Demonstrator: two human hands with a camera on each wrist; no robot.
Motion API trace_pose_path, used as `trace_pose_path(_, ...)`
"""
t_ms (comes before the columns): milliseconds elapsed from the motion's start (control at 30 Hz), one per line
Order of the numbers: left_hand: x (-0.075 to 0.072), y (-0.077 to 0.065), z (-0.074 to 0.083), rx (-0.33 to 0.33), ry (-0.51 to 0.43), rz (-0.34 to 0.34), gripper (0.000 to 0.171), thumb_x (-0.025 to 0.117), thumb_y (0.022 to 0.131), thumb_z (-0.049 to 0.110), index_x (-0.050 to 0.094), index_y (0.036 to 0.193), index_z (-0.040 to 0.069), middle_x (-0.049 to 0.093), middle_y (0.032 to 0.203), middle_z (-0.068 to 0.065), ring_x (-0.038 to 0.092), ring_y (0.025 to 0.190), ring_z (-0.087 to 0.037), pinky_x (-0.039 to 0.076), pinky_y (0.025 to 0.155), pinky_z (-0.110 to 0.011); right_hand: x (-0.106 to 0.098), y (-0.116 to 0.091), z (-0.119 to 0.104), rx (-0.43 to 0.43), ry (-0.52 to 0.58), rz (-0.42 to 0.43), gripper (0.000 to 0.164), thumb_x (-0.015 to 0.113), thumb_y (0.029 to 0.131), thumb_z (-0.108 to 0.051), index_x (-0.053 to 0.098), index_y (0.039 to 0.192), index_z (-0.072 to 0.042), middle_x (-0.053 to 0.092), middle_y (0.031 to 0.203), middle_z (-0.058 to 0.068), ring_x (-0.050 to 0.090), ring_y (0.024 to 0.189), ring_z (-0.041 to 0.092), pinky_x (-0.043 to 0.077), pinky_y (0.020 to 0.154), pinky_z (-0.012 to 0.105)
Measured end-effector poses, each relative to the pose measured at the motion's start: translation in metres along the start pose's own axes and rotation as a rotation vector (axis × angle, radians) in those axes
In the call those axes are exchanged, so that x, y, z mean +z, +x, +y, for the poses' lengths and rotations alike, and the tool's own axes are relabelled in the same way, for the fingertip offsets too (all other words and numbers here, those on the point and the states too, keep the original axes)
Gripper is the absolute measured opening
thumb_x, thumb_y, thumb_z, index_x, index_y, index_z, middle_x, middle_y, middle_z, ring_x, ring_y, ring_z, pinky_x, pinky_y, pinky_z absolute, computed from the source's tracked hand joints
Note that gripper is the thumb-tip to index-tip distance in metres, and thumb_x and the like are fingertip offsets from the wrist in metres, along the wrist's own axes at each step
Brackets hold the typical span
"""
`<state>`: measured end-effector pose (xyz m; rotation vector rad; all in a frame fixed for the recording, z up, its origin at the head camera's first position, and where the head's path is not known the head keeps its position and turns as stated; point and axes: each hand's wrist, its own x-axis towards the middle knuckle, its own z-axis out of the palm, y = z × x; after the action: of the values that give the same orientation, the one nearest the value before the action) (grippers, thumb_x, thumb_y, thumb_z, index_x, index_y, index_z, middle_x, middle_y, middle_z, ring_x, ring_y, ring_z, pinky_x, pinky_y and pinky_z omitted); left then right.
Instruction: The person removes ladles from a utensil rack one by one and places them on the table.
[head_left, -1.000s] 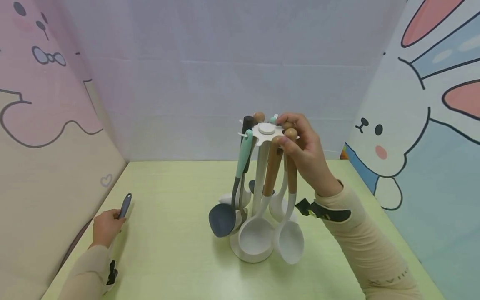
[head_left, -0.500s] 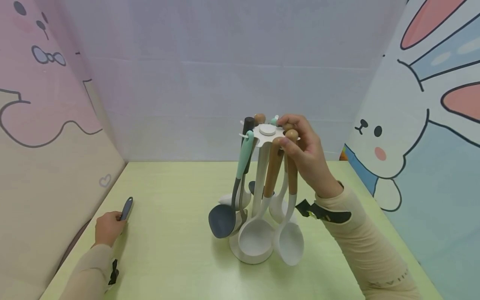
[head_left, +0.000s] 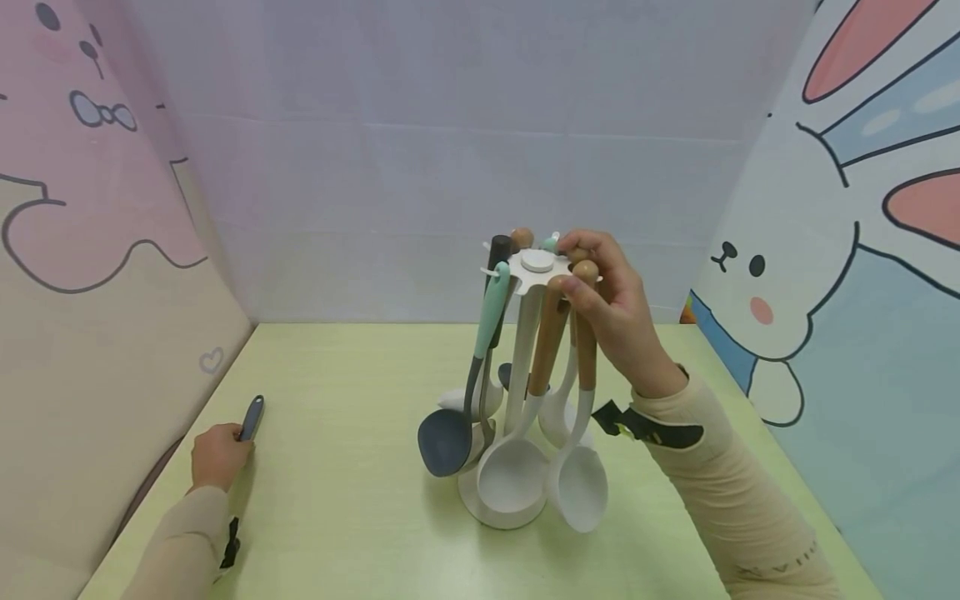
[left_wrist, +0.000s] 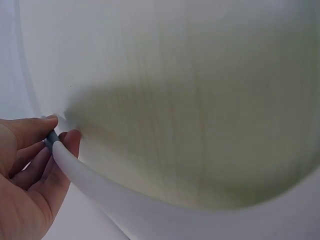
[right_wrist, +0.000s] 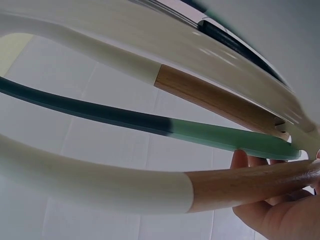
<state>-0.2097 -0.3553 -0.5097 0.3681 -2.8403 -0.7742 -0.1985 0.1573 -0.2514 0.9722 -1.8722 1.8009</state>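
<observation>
At the table's left, my left hand pinches the dark grey-blue handle of a kitchen utensil. In the left wrist view, thumb and fingers hold that handle, and a large white curved part joins it; the utensil's exact kind is unclear. My right hand grips the top right side of a white utensil rack, its thumb at the wooden-handled ladle and its fingers behind the handles. Beside that ladle hangs a white spoon. The right wrist view has the fingers near a mint handle and a wooden handle.
A dark grey-blue turner with a mint handle hangs at the rack's left, beside a black handle. More utensils hang behind. The rack stands on a pale yellow table, between a plain back curtain and cartoon-printed side curtains.
My left hand has shifted slightly to the right with the grey-handled utensil still held. The right hand keeps its grip at the rack's top, nearly unmoved.
</observation>
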Motion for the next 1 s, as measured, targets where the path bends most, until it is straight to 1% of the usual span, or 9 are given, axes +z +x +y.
trace_pose_path(200, 0.003, -0.002, -0.001, -0.014, 0.006, -0.003, 0.031, 0.062, 0.084, -0.002, 0.063, 0.11, -0.019, 0.066, 0.092, -0.034, 0.062, 0.067, -0.034, 0.051, 0.056, -0.045, -0.001, 0.0, 0.001, -0.003, -0.008, 0.0, 0.056, 0.064, 0.092, -0.041, 0.049, 0.122, 0.004, 0.053, 0.109, 0.004, 0.048, 0.101, 0.02, 0.042, 0.083, 0.032)
trace_pose_path(333, 0.005, -0.002, -0.001, -0.004, 0.018, -0.009, 0.031, 0.061, 0.084, -0.002, 0.062, 0.11, -0.02, 0.064, 0.099, -0.038, 0.065, 0.076, -0.046, 0.053, 0.062, -0.05, -0.001, -0.001, 0.001, 0.002, -0.004, 0.003, 0.051, 0.064, 0.092, -0.04, 0.051, 0.122, 0.0, 0.053, 0.109, 0.004, 0.048, 0.102, 0.021, 0.042, 0.084, 0.032)
trace_pose_path(433, 0.006, -0.002, 0.0, 0.006, 0.037, -0.019, 0.032, 0.061, 0.085, -0.002, 0.061, 0.11, -0.022, 0.062, 0.104, -0.04, 0.064, 0.086, -0.053, 0.054, 0.069, -0.055, -0.001, 0.0, 0.001, 0.005, -0.005, 0.005, 0.054, 0.064, 0.092, -0.041, 0.05, 0.121, 0.003, 0.054, 0.109, 0.004, 0.048, 0.102, 0.021, 0.042, 0.085, 0.032)
trace_pose_path(500, 0.006, -0.002, 0.001, -0.001, 0.049, -0.025, 0.032, 0.061, 0.085, -0.002, 0.06, 0.111, -0.022, 0.061, 0.106, -0.04, 0.063, 0.09, -0.054, 0.053, 0.071, -0.056, -0.002, 0.001, 0.0, 0.013, -0.005, -0.001, 0.058, 0.065, 0.092, -0.04, 0.048, 0.122, 0.006, 0.053, 0.11, 0.004, 0.049, 0.102, 0.02, 0.042, 0.085, 0.032)
trace_pose_path(600, 0.005, -0.001, 0.003, -0.017, 0.054, -0.033, 0.033, 0.06, 0.086, -0.001, 0.06, 0.112, -0.022, 0.06, 0.109, -0.04, 0.063, 0.092, -0.055, 0.053, 0.071, -0.056, -0.005, 0.002, -0.002, 0.042, -0.014, -0.029, 0.06, 0.065, 0.092, -0.038, 0.044, 0.124, 0.008, 0.053, 0.11, 0.004, 0.05, 0.098, 0.019, 0.044, 0.084, 0.03)
trace_pose_path(767, 0.003, 0.001, 0.005, -0.054, 0.039, -0.059, 0.033, 0.06, 0.087, 0.0, 0.06, 0.114, -0.02, 0.06, 0.11, -0.039, 0.062, 0.091, -0.054, 0.053, 0.071, -0.055, -0.015, 0.005, -0.008, 0.113, -0.064, -0.118, 0.058, 0.065, 0.093, -0.039, 0.045, 0.13, 0.002, 0.051, 0.109, 0.009, 0.051, 0.097, 0.023, 0.045, 0.085, 0.032)
trace_pose_path(900, 0.002, 0.001, 0.004, -0.094, 0.026, -0.074, 0.034, 0.06, 0.088, 0.002, 0.06, 0.116, -0.019, 0.06, 0.112, -0.039, 0.062, 0.09, -0.054, 0.053, 0.07, -0.055, -0.025, 0.013, -0.007, 0.104, -0.082, -0.217, 0.066, 0.067, 0.093, -0.038, 0.04, 0.141, -0.003, 0.049, 0.134, 0.009, 0.047, 0.118, 0.028, 0.039, 0.098, 0.041)
trace_pose_path(967, 0.001, 0.001, 0.003, -0.105, 0.022, -0.084, 0.034, 0.061, 0.089, 0.003, 0.06, 0.116, -0.018, 0.06, 0.111, -0.038, 0.062, 0.09, -0.053, 0.053, 0.069, -0.054, -0.029, 0.018, -0.006, 0.062, -0.075, -0.274, 0.072, 0.067, 0.092, -0.038, 0.036, 0.146, -0.003, 0.042, 0.147, 0.009, 0.041, 0.131, 0.028, 0.033, 0.106, 0.048)
trace_pose_path(1000, 0.0, 0.001, 0.003, -0.111, 0.018, -0.089, 0.034, 0.061, 0.089, 0.003, 0.06, 0.116, -0.017, 0.061, 0.111, -0.038, 0.062, 0.089, -0.053, 0.053, 0.068, -0.054, -0.032, 0.021, -0.004, 0.036, -0.071, -0.299, 0.078, 0.069, 0.091, -0.041, 0.033, 0.148, -0.002, 0.038, 0.152, 0.009, 0.037, 0.136, 0.028, 0.029, 0.11, 0.051)
